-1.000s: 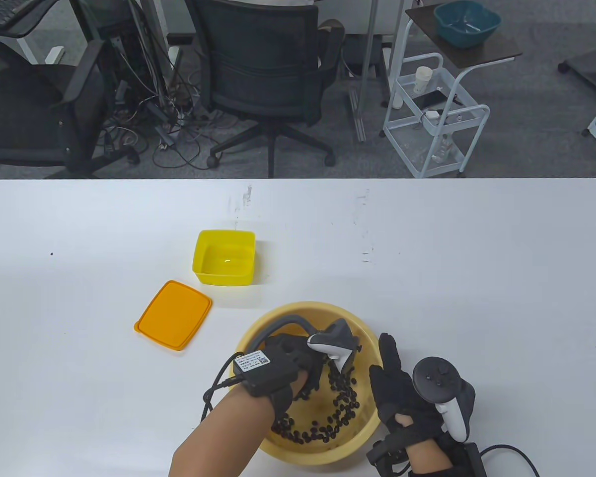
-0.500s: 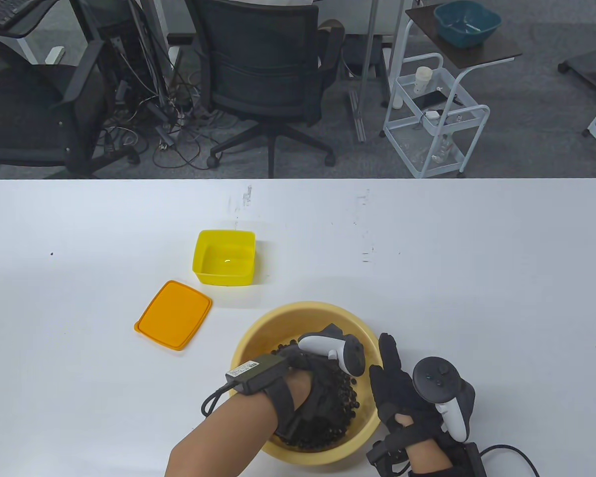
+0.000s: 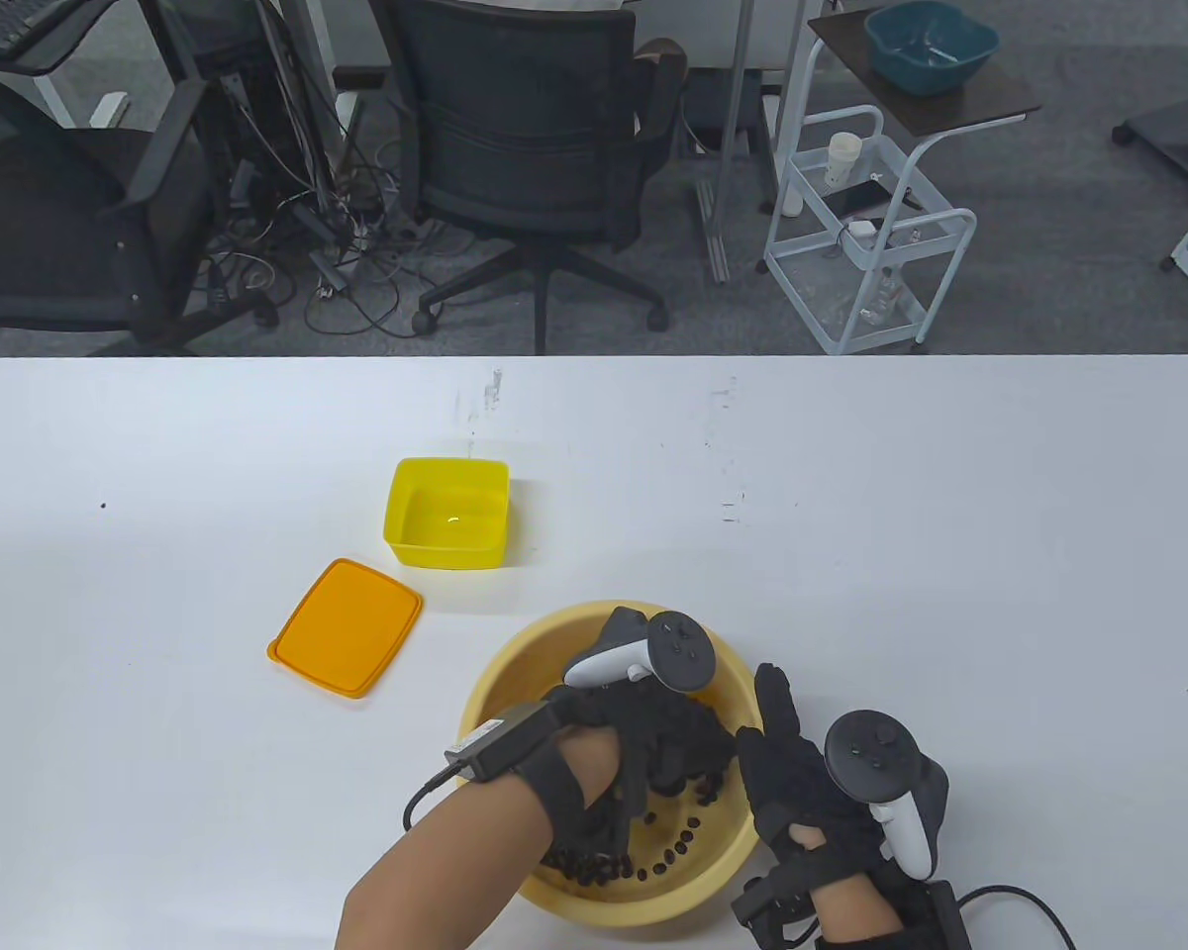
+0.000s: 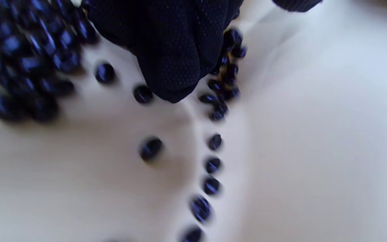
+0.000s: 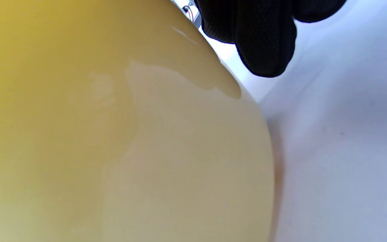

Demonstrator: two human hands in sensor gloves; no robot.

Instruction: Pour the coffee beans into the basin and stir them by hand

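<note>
The round yellow basin (image 3: 503, 661) sits near the table's front edge. Dark coffee beans (image 3: 594, 869) lie along its near inner side, with a thin trail of beans (image 4: 212, 164) across its pale floor (image 4: 297, 151). My left hand (image 3: 675, 744) is down inside the basin toward its right side, and its gloved fingertips (image 4: 173, 74) touch the floor among the beans. My right hand (image 3: 790, 767) lies with straight fingers against the basin's right outer wall (image 5: 113, 134); its fingertips (image 5: 264, 43) show just above the rim.
An empty yellow square box (image 3: 447, 513) stands beyond the basin to the left. Its orange lid (image 3: 345, 627) lies flat nearer the left. The white table (image 3: 950, 554) stretches right and back; office chairs and a cart stand past its far edge.
My left hand has swept through the beans from the basin's near left toward its right, leaving a thin trail behind. The right hand has stayed against the basin.
</note>
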